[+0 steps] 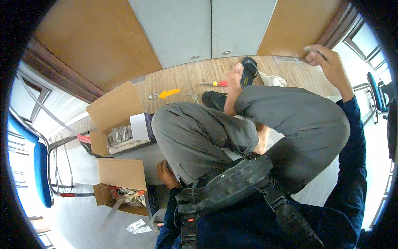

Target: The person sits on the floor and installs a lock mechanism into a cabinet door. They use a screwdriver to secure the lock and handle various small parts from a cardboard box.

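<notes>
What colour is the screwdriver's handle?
The screwdriver's handle is red and yellow, seen in the head view.

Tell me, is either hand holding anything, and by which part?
It can't be told: the curled right hand might hide something small, and grey cloth trousers partly cover the left hand.

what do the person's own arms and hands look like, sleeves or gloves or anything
Both arms wear long, dark navy-blue fabric sleeves: the right sleeve reaches about to the wrist, and the left sleeve is partly hidden by the body. The right hand and the left hand are bare, without gloves. No markings or cables can be made out on the sleeves.
</notes>
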